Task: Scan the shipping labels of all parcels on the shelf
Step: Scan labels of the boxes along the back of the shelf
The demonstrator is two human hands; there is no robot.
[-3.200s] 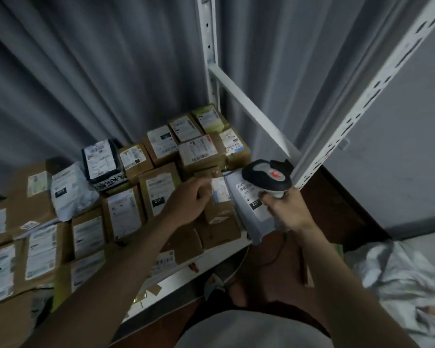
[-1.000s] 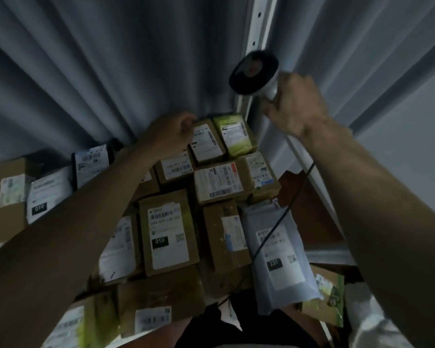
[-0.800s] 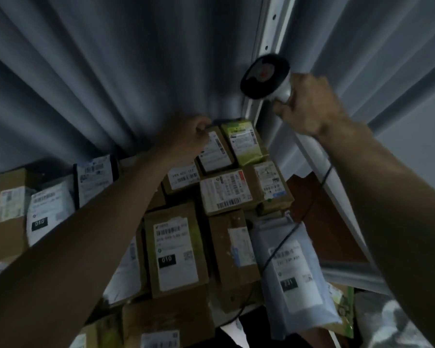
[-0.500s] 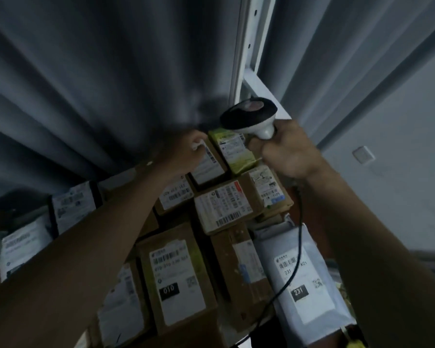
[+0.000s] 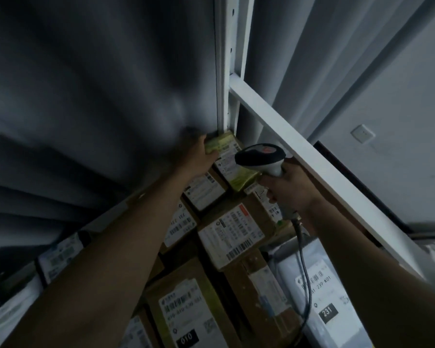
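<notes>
Several cardboard parcels with white shipping labels lie packed together on the shelf. My left hand (image 5: 203, 159) grips the far left edge of a yellow-green parcel (image 5: 232, 164) in the back corner by the shelf post. My right hand (image 5: 289, 190) holds a black and white barcode scanner (image 5: 261, 156) by its handle, its head hanging just above that parcel's label. The scanner's cable (image 5: 304, 272) trails down toward me. A large labelled box (image 5: 232, 237) lies just in front, and a grey mailer bag marked 231 (image 5: 319, 297) is at the near right.
A white slotted shelf post (image 5: 227, 71) rises at the back corner, and a white crossbar (image 5: 312, 172) runs diagonally along the right side. Grey curtain (image 5: 98, 96) hangs behind the shelf. A wall with a switch plate (image 5: 362, 133) is at right.
My left hand moved from the brown parcel to the yellow-green one in the corner. The scanner came down from high up to just above that parcel.
</notes>
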